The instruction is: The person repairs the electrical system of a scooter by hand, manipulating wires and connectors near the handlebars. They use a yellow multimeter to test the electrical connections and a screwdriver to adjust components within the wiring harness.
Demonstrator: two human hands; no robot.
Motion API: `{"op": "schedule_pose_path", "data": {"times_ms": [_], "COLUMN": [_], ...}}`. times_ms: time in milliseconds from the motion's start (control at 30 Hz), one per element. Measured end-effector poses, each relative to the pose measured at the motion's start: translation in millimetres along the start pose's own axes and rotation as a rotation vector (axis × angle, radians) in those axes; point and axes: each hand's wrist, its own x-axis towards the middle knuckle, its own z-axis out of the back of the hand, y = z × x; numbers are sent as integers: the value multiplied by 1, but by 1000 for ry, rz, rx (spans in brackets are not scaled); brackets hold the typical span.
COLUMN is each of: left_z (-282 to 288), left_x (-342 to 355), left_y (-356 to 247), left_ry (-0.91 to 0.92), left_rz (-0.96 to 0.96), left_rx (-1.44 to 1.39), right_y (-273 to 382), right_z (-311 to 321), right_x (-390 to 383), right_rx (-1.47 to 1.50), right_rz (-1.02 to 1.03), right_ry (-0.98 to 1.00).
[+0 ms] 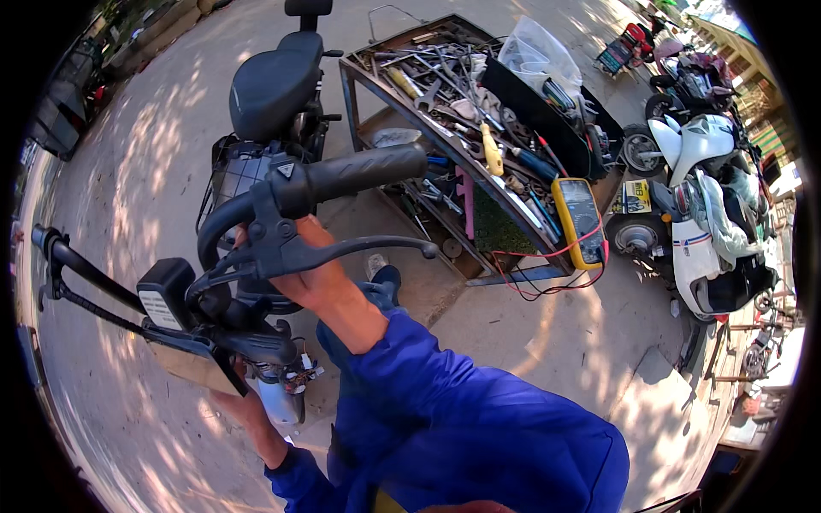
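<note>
Handlebars point(214, 229), bent and black, belong to a black bike point(254, 175) that stands on the ground beside the left side of the table point(513, 275). The right hand point(308, 275) is behind the bars, near the brake lever point(359, 244). Its fingers are partly hidden, so I cannot tell if they are gripping. The left hand point(239, 405) is low down, beside a flat panel point(205, 346) on the bars. Most of its fingers are hidden too, so I cannot tell if they are open or closed. A black box point(164, 291) with a white label sits above that panel. Loose wires point(301, 369) hang just above the pale front mudguard point(282, 403).

On the table, a yellow meter point(577, 222) lies at the corner nearest the person, with its red and black leads point(523, 278) hanging over the edge. A screwdriver point(492, 151) with a yellow handle lies near the long left edge. Lots of metal tools point(436, 73) are piled toward the far left corner. A long black tray point(534, 115) is toward the right edge, with a clear plastic bag point(539, 51) at its far end.
</note>
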Motion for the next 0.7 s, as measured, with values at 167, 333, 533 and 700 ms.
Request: {"op": "schedule_pose_path", "data": {"times_ms": [167, 333, 533, 700], "left_z": [4, 7, 4, 8], "left_x": [-5, 7, 8, 14], "left_y": [-1, 6, 19, 33], "left_ry": [3, 74, 58, 77], "left_rz": [8, 28, 1, -40], "left_rx": [97, 51, -127, -160], "right_y": [38, 34, 39, 37], "right_z": [-46, -41, -16, -21], "right_x": [-29, -20, -3, -1], "right_rx": [-94, -177, -131, -112], "right_rz": [23, 172, 115, 125], "right_ry": [-55, 1, 56, 48]}}
